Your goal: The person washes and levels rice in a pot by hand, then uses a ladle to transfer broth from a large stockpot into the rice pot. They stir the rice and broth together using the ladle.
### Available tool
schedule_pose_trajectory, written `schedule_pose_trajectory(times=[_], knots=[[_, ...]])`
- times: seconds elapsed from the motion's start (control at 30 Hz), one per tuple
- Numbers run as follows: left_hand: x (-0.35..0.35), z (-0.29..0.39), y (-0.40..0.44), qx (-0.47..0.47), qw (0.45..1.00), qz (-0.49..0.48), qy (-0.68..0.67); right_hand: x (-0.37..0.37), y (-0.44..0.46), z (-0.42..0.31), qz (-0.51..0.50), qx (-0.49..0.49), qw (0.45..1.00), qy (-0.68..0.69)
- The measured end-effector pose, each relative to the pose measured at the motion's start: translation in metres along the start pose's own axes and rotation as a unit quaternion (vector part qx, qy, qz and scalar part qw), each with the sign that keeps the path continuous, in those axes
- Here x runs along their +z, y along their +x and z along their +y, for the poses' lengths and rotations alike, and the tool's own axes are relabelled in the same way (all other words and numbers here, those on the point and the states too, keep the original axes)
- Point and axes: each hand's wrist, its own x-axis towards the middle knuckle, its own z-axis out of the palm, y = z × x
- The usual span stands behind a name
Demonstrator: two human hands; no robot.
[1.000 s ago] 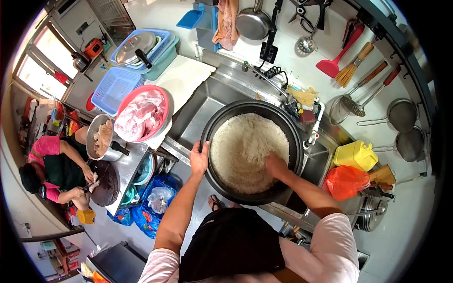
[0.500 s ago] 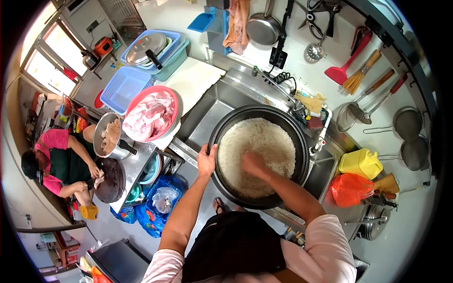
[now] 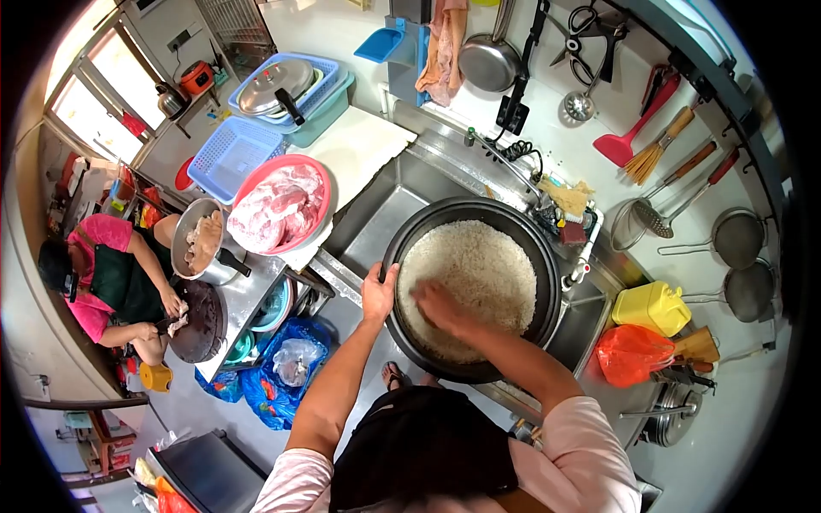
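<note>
A large black pot (image 3: 550, 318) sits over the steel sink, filled with wet-looking white rice (image 3: 487, 265). At the pot's left rim, my left hand (image 3: 377, 293) is closed, thumb on top and fingers around the outside. My right hand (image 3: 436, 305) is in the left part of the rice. Motion blur and the rice hide its fingers, so I cannot tell how they are held.
A steel sink (image 3: 376, 218) surrounds the pot, with a faucet (image 3: 505, 162) behind. To the left are a red basin of raw meat (image 3: 282, 205) and a steel pot (image 3: 184, 248). Another person (image 3: 120, 278) cuts at a round board (image 3: 201, 321). Utensils hang on the wall.
My right hand has moved left through the rice, toward the rim near my left hand. My left hand keeps its hold on the pot. The view has shifted slightly.
</note>
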Motion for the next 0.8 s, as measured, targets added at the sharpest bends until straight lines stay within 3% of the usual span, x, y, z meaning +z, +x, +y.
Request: schedule_pose_trajectory(times=[0.03,0.13,0.23,0.33,0.43,0.67,0.8], knots=[[0.0,0.003,-0.001,0.005,1.0,0.006,-0.002,-0.003,-0.019,-0.003,-0.061,-0.041,0.997,-0.012],[-0.001,0.009,-0.005,0.006,1.0,0.01,-0.007,-0.01,-0.069,0.013,-0.054,-0.13,0.989,-0.033],[-0.002,0.002,0.0,-0.002,1.0,-0.002,-0.009,-0.046,-0.102,0.047,-0.089,-0.055,0.995,-0.003],[0.0,0.0,-0.001,0.005,1.0,0.01,-0.005,-0.075,-0.113,0.075,-0.096,0.13,0.986,0.047],[-0.001,0.005,-0.004,-0.002,1.0,0.019,0.004,-0.083,-0.105,0.087,-0.003,0.166,0.984,0.059],[-0.001,-0.002,-0.001,0.003,1.0,0.004,0.01,-0.06,-0.1,0.043,-0.051,0.021,0.995,0.087],[-0.005,0.014,-0.007,0.006,1.0,0.013,0.006,-0.068,-0.092,0.079,0.012,0.206,0.977,0.047]])
